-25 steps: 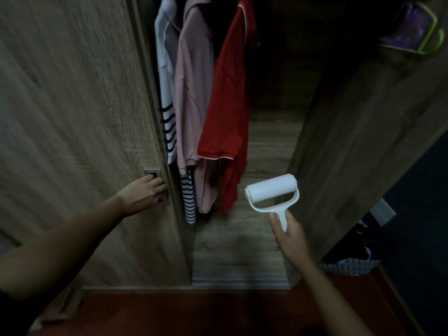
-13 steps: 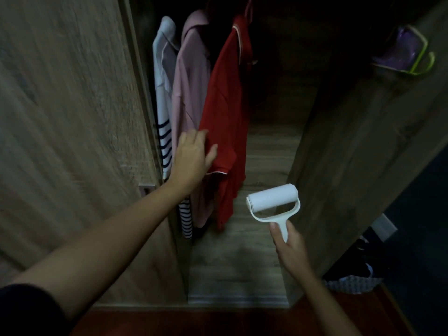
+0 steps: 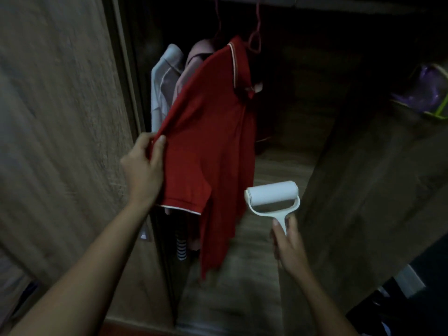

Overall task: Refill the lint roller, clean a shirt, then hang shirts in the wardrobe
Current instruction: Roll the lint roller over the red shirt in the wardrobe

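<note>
the left hand (image 3: pixel 143 168) pinches the sleeve edge of the red shirt (image 3: pixel 211 132) between thumb and fingers, holding it out from the wardrobe (image 3: pixel 60 117), where it hangs on a hanger (image 3: pixel 254 42) above that hand. the right hand (image 3: pixel 288 241) is curled round the handle of the lint roller (image 3: pixel 271 194), whose white roll sits just above it, near the shirt but apart from the cloth. this looks like the start of the cleaning step: the next move likely calls for the left hand to hold the fabric taut while the right brings the roll leftward onto it.
</note>
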A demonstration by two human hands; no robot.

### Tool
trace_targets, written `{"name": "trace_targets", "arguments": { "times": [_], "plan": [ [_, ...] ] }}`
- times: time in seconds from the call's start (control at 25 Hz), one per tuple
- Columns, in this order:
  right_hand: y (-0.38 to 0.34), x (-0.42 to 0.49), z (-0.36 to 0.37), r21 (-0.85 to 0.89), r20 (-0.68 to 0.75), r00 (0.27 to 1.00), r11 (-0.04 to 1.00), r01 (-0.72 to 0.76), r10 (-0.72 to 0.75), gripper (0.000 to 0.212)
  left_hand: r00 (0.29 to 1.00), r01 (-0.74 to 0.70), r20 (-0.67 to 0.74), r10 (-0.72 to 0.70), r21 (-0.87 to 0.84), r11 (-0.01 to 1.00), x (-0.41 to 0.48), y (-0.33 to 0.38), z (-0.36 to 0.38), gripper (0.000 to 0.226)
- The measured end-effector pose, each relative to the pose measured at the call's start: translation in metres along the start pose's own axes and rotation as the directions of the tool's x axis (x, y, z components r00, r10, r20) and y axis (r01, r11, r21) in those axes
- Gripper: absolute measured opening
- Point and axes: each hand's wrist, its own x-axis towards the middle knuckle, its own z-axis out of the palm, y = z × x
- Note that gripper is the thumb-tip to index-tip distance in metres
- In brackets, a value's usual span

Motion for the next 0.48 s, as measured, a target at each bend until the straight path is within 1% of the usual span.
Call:
{"name": "trace_targets", "arguments": {
  "times": [0.08, 0.16, 0.24, 0.28, 0.36, 0.44, 0.48],
  "plan": [
    [-0.016, 0.022, 0.017, 0.052, 0.12, 0.993, 0.999, 0.002, -0.008, 0.01, 0.999, -0.023, -0.038, 0.025, 0.039, 0.999, 0.025, -0.01, -0.015, 0.022],
    [-0.045, 0.042, 0.043, 0.061, 0.168, 0.979, 0.993, 0.102, -0.111, 0.011, 1.0, -0.012, -0.015, 0.013, 0.028, 1.0, 0.046, -0.018, -0.026, 0.025],
    [-0.086, 0.064, 0.074, 0.045, 0.183, 0.951, 0.968, 0.246, -0.25, 0.013, 1.0, 0.006, 0.015, -0.006, 0.023, 1.0, 0.058, -0.021, -0.035, 0.032],
    [-0.104, 0.077, 0.09, 0.024, 0.187, 0.936, 0.954, 0.298, -0.297, 0.016, 1.0, 0.012, 0.012, -0.012, -0.003, 1.0, 0.06, -0.02, -0.037, 0.032],
    [-0.136, 0.095, 0.12, 0.012, 0.178, 0.916, 0.932, 0.363, -0.36, 0.027, 0.999, 0.035, -0.021, -0.037, -0.096, 0.995, 0.063, -0.018, -0.039, 0.039],
    [-0.14, 0.096, 0.143, -0.051, 0.166, 0.9, 0.908, 0.416, -0.403, 0.031, 0.997, 0.061, -0.034, -0.067, -0.17, 0.984, 0.065, -0.019, -0.037, 0.042],
    [-0.127, 0.09, 0.152, -0.105, 0.176, 0.897, 0.898, 0.426, -0.405, 0.031, 0.996, 0.068, -0.036, -0.076, -0.183, 0.981, 0.066, -0.02, -0.036, 0.041]
  ]
}}
